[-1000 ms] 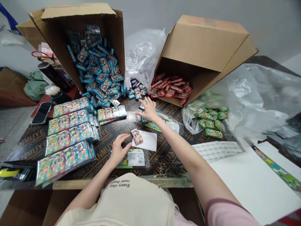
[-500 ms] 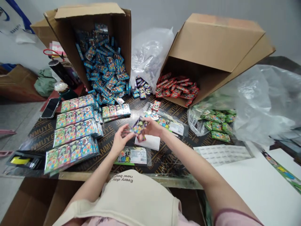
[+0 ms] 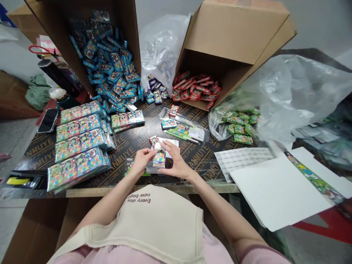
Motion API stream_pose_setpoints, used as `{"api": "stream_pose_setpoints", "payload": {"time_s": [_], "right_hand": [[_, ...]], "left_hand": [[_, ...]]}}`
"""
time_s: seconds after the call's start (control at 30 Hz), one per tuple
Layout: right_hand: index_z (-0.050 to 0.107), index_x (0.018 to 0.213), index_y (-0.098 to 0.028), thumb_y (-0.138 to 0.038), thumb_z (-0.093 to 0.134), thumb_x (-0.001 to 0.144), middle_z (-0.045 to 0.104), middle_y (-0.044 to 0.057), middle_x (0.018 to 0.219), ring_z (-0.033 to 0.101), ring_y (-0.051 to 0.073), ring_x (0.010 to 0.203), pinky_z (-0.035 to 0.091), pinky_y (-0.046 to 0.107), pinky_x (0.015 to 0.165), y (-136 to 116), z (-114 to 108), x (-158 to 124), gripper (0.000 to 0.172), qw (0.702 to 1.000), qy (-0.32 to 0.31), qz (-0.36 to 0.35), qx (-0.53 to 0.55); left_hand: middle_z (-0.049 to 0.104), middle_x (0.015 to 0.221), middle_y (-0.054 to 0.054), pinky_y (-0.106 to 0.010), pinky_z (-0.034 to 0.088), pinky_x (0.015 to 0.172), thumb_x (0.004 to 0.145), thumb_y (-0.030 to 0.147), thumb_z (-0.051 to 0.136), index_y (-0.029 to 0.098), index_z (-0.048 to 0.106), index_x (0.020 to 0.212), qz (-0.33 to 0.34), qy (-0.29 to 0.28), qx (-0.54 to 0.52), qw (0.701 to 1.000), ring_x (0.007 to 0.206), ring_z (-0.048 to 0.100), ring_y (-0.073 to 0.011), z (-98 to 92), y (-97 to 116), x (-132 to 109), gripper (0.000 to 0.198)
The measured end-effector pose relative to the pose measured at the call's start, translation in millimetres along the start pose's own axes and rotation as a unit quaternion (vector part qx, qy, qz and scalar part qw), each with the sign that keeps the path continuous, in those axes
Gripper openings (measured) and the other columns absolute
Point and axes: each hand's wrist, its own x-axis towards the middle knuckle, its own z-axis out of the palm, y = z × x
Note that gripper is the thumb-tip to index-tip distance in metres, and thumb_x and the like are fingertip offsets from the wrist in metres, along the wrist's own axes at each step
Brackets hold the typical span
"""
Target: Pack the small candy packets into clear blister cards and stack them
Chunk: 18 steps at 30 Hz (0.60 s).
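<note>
In front of me, a small candy box [image 3: 159,158] with a colourful print and pale edge lies over a clear bag with a printed card [image 3: 136,167]. The closed fingertips of my left hand [image 3: 144,159] pinch at its left side. My right hand [image 3: 176,161] spans it, thumb at the near end and fingers at the far end. A red candy box [image 3: 154,140] sits just beyond my fingertips, by a white card [image 3: 174,143]. Farther off are a blue candy box [image 3: 168,124], another red one [image 3: 173,110] and a clear bag with a green card [image 3: 189,132].
Stacked packs of candy boxes [image 3: 78,165] stand at the left, near a phone [image 3: 48,121]. Behind are a carton of blue boxes [image 3: 112,73], a bag of purple ones [image 3: 158,90] and a carton of red ones [image 3: 196,88]. Green boxes [image 3: 242,126] and white sheets [image 3: 277,187] are at right.
Both hands have come down nearer the table with the candy box, which was held up between them. My right hand has turned to span it. The head view has shifted.
</note>
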Motion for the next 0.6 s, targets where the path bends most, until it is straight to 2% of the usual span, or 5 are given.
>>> {"api": "stream_pose_setpoints", "payload": {"time_s": [0.1, 0.2, 0.33, 0.47, 0.6], "right_hand": [[0.041, 0.137, -0.027, -0.035, 0.075, 0.069, 0.052, 0.010, 0.131, 0.048, 0.028, 0.124, 0.036, 0.048, 0.105, -3, 2, -4, 0.076, 0.999, 0.035, 0.003, 0.040], [0.044, 0.135, -0.027, -0.035, 0.076, 0.068, 0.050, 0.010, 0.135, 0.045, 0.028, 0.127, 0.034, 0.048, 0.107, -5, 0, -6, 0.075, 0.998, 0.025, -0.009, 0.064], [0.047, 0.131, -0.025, -0.045, 0.081, 0.061, 0.045, 0.013, 0.140, 0.048, 0.030, 0.123, 0.040, 0.048, 0.102, -9, 6, -5, 0.080, 0.985, 0.115, 0.048, 0.118], [0.063, 0.097, -0.020, -0.046, 0.072, 0.071, 0.067, 0.003, 0.081, 0.062, 0.016, 0.061, 0.053, 0.031, 0.061, -13, 22, 2, 0.038, 0.908, 0.183, 0.215, 0.309], [0.063, 0.072, -0.018, -0.044, 0.074, 0.069, 0.064, -0.001, 0.059, 0.060, 0.014, 0.049, 0.050, 0.025, 0.049, -18, 37, 9, 0.028, 0.837, 0.134, 0.277, 0.451]], "left_hand": [[0.055, 0.051, 0.004, -0.017, 0.036, 0.047, 0.054, 0.047, 0.082, 0.012, 0.060, 0.061, -0.041, -0.048, -0.039, 0.997, 0.045, 0.045, -0.0051, 3.8, -4, -7, 0.041], [0.065, 0.066, 0.000, -0.021, 0.046, 0.052, 0.055, 0.037, 0.084, 0.013, 0.063, 0.090, -0.099, -0.106, -0.093, 0.985, 0.052, 0.057, -0.0097, 6.2, -3, -13, 0.047], [0.069, 0.073, 0.002, -0.026, 0.052, 0.062, 0.052, 0.022, 0.086, 0.022, 0.039, 0.133, -0.042, -0.044, -0.149, 0.987, 0.063, 0.065, -0.0148, 9.2, 6, -12, 0.093], [0.070, 0.083, 0.000, -0.025, 0.053, 0.067, 0.057, 0.025, 0.083, 0.023, 0.043, 0.124, 0.055, 0.014, -0.189, 0.980, 0.071, 0.067, -0.0145, 12.1, 15, -9, 0.078], [0.069, 0.084, 0.000, -0.023, 0.052, 0.063, 0.054, 0.024, 0.084, 0.022, 0.046, 0.105, 0.083, 0.042, -0.186, 0.978, 0.068, 0.066, -0.0127, 13.7, 15, -8, 0.064]]}}
